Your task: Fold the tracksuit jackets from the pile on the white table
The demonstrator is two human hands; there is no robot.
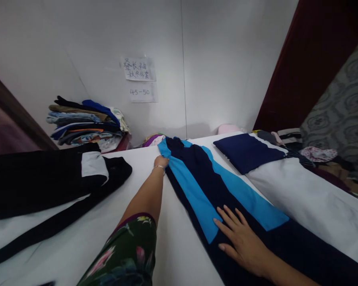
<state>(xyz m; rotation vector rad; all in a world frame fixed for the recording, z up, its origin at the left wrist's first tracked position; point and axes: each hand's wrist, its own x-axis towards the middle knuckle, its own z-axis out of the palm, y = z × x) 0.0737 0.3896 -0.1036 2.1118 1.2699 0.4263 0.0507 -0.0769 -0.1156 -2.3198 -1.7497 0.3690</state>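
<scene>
A long navy garment with bright-blue panels (207,178) lies stretched across the white-covered table (181,246), its far end slightly bunched. At that far end, my left hand (161,161) is closed on the garment's left edge. Its fingertips are partly hidden by the cloth. Nearer to me, my right hand (241,240) rests flat on the navy part with its fingers spread, the fingertips by the left blue panel.
A black garment with a white patch (94,163) lies at left. Behind it stands a stack of folded clothes (86,123). To the right are a folded navy garment (247,151) and a white cloth (310,198). Handwritten paper notes (140,69) hang on the wall.
</scene>
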